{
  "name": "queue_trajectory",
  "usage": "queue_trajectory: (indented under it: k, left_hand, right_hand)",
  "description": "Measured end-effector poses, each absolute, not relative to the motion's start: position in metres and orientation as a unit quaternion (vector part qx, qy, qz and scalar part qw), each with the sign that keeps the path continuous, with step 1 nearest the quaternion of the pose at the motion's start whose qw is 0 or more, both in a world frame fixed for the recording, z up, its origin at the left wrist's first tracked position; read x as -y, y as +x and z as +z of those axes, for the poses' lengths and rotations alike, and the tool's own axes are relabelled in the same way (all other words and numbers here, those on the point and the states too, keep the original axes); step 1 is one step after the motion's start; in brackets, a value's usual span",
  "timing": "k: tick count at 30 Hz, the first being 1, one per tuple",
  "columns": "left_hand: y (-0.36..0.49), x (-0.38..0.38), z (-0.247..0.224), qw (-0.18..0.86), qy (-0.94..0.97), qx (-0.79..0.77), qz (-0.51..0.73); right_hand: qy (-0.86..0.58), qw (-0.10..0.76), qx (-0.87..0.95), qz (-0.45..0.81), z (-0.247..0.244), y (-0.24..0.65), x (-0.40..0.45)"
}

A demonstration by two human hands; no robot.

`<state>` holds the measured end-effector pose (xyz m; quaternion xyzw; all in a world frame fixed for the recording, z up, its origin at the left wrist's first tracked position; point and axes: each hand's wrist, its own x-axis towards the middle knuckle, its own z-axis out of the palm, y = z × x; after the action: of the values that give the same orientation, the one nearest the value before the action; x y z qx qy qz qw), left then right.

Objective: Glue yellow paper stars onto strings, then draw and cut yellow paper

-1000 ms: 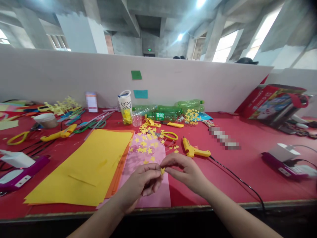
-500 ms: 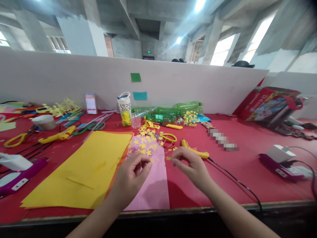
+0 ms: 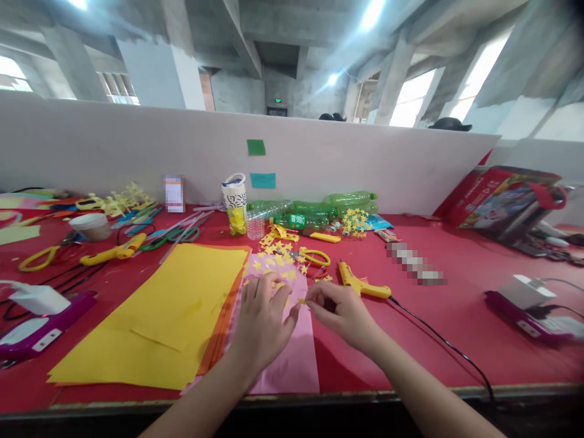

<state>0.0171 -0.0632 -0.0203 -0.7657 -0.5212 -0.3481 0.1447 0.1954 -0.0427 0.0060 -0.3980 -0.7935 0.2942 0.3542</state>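
Left hand (image 3: 262,322): fingers apart, above pink sheet (image 3: 292,371). Right hand (image 3: 349,313): thumb and finger pinched together on small yellow piece (image 3: 302,302). Yellow stars (image 3: 278,260) scattered at sheet's far end. Glue gun (image 3: 354,282) on red tabletop (image 3: 420,353), right; yellow paper (image 3: 155,310), left.

Left hand (image 3: 262,319) now opens from earlier pinch, fingers stretching over yellow stars (image 3: 279,247); gap to right hand (image 3: 342,307) narrows again.

Both hands (image 3: 269,322) hover above pink paper (image 3: 296,359).
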Motion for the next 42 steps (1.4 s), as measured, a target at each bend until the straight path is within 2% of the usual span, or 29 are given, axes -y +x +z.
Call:
queue_trajectory:
  k: [19, 42]
  left_hand:
    - [0.026, 0.061, -0.028, 0.052, -0.766, 0.488, -0.416]
    - [0.027, 0.062, -0.026, 0.027, -0.768, 0.476, -0.428]
  right_hand:
    - [-0.405, 0.349, 0.751, 0.388, -0.01, 0.188, 0.032]
    - [-0.45, 0.356, 0.746, 0.339, -0.017, 0.181, 0.031]
